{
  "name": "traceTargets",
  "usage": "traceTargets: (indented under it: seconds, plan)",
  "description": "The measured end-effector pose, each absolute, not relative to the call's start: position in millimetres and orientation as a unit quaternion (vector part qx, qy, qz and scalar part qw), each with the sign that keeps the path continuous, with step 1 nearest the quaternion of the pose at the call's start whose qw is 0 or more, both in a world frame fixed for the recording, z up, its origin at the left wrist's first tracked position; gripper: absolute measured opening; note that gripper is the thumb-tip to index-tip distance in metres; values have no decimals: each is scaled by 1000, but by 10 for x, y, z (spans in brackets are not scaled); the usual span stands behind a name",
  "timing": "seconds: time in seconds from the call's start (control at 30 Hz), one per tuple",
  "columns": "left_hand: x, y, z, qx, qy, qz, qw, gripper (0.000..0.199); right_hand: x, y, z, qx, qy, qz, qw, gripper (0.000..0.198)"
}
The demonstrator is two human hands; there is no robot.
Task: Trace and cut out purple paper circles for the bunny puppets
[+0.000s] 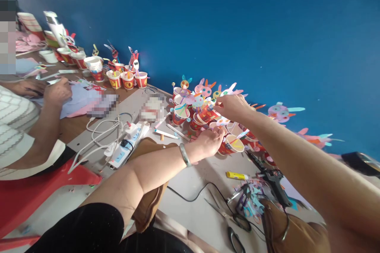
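Observation:
Red paper cups with coloured paper animal figures stand crowded together against the blue wall. My right hand (233, 106) reaches in among them from the right, its fingers closed at a tilted red paper cup (207, 114). Lower down, my left hand (209, 141), with a bangle on the wrist, has its fingers curled beside another red paper cup (230, 145). What its fingertips hold, if anything, is hidden. A purple paper figure (278, 113) and other pink and orange ones stick up behind my right forearm.
White markers (166, 134) and a power strip (127, 146) with tangled cables lie left. Scissors (227, 215), a yellow glue stick (236, 175), a black glue gun (276, 185) and paper scraps lie nearer me. Another person's hands (57, 91) work over paper at left.

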State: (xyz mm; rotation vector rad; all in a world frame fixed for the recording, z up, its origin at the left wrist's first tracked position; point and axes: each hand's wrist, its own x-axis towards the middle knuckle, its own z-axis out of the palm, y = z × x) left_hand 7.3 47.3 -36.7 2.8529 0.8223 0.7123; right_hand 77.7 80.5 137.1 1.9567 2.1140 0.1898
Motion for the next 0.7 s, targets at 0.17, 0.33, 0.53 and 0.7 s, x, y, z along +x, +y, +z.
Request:
traceTargets:
  seconds: [0.17,0.33,0.53,0.7]
  plan:
    - [51,472,-292,938,287,186,51,47,805,842,1335,675,723,79,127,35]
    - [22,443,-196,937,295,180,57,43,841,871,1309,664,732,98,113,38]
    - [-37,390,-84,935,296,185,65,41,802,848,1355,670,726,85,128,38]
    - [-55,378,-40,935,297,182,73,39,749,830,1352,676,722,69,132,31]
